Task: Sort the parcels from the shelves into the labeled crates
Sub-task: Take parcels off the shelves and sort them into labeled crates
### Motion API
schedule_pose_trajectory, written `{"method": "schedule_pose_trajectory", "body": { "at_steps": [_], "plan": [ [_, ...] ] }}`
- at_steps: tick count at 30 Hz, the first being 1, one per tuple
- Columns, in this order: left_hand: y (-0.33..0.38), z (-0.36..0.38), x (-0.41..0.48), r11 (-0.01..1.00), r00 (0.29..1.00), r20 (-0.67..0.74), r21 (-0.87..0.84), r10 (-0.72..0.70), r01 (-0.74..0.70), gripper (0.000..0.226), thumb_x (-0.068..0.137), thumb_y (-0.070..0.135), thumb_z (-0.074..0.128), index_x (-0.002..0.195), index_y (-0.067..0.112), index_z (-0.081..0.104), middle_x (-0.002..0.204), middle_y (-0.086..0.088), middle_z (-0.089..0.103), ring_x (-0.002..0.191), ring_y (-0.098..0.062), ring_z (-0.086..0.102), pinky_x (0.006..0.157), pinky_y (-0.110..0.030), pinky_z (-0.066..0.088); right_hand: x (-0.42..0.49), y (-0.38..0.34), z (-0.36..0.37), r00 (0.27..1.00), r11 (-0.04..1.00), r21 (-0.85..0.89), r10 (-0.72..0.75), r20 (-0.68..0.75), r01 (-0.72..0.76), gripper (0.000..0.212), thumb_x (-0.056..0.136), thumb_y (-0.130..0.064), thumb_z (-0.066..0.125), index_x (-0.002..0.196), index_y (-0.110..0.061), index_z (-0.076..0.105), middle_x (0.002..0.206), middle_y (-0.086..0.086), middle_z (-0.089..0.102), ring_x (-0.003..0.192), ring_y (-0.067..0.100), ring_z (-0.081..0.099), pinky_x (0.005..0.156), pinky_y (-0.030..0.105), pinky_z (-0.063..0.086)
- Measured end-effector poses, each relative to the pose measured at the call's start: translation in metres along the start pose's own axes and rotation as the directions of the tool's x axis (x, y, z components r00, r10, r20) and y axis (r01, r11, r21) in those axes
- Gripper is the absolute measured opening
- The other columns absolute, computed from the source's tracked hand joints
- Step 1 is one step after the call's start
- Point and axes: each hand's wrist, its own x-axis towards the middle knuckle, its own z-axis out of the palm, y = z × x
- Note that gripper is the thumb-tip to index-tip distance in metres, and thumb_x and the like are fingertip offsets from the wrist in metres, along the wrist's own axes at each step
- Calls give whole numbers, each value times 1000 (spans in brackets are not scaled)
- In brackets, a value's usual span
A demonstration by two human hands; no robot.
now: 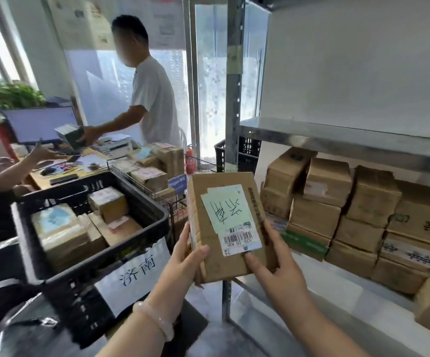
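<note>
We are recording one cardboard parcel (203, 199) held in the air by both hands. It is hanging between the black crate (62, 289) on the left and the metal shelf (337, 136) on the right, and it is touching neither.

The left hand (187, 256) is gripping the parcel's lower left edge, with the thumb lying across the top face and the fingers wrapping underneath. The right hand (275, 271) is gripping the lower right corner, its thumb pressing just below the barcode label (237, 225), which is facing up and bearing handwritten characters. The hands are sitting apart, one on each side of the parcel. A pale bracelet (154, 322) is circling the left wrist.

The crate is holding several taped parcels (59, 233) and is carrying a paper sign (134, 275) with handwritten characters on its front wall. Stacked cardboard boxes (350, 215) are filling the lower shelf level at the right. Behind, a person in a white shirt (154, 99) is holding a small box (71, 135) over a desk.
</note>
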Motion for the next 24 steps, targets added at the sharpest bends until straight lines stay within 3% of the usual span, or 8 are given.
{"method": "schedule_pose_trajectory", "body": {
  "at_steps": [3, 8, 13, 16, 18, 21, 24],
  "plan": [
    [6, -24, 6, 1000, 999, -41, -4, 19, -19, 89, 74, 49, 80, 147, 51, 28, 119, 10, 70, 102, -6, 69, 80, -31, 58, 20, 0, 21, 998, 1000, 24, -9, 62, 7, 75, 85, -28, 74, 120, -80, 33, 117, -51, 47, 115, -18, 46, 79, 3, 43],
    [13, -57, 32, 998, 986, -168, -57, 7, -17, 101, 66, 47, 85, 149, 48, 27, 126, -1, 66, 110, -18, 67, 100, -51, 49, 66, 4, 54, 983, 998, 59, -46, 177, 36, 73, 85, -27, 75, 131, -69, 37, 123, -39, 54, 113, -16, 50, 92, 20, 49],
    [17, -77, 70, 998, 960, -280, -61, 2, -20, 105, 53, 54, 86, 144, 52, 33, 117, 3, 71, 109, -20, 68, 98, -53, 50, 120, 12, 81, 957, 993, 101, -88, 276, 62, 70, 85, -32, 74, 133, -66, 37, 132, -26, 54, 114, -12, 52, 90, 21, 52],
    [22, -83, 97, 998, 950, -312, -58, 12, -32, 102, 56, 54, 86, 143, 54, 32, 115, 5, 72, 104, -18, 70, 93, -51, 54, 155, 15, 91, 941, 987, 149, -104, 322, 58, 70, 84, -33, 75, 133, -66, 37, 129, -31, 54, 115, -8, 54, 91, 28, 54],
    [25, -85, 114, 997, 940, -341, -56, 22, -44, 101, 56, 55, 86, 142, 55, 33, 113, 7, 72, 102, -17, 70, 90, -49, 56, 179, 16, 97, 933, 986, 150, -120, 338, 73, 70, 84, -33, 75, 131, -68, 36, 124, -38, 54, 112, -12, 54, 89, 27, 54],
    [28, -89, 138, 996, 921, -388, -70, 27, -59, 103, 54, 56, 89, 141, 57, 34, 115, 6, 72, 103, -18, 70, 90, -49, 56, 212, 19, 106, 917, 983, 171, -129, 376, 68, 69, 85, -30, 75, 129, -70, 39, 124, -35, 55, 110, -13, 55, 87, 25, 55],
    [35, -93, 159, 996, 909, -416, -67, 31, -64, 101, 56, 57, 89, 140, 58, 33, 118, 5, 71, 104, -20, 70, 83, -46, 58, 243, 24, 112, 890, 976, 205, -160, 427, 77, 69, 86, -25, 74, 124, -72, 41, 119, -40, 55, 109, -16, 52, 78, 9, 51]
  ]
}}
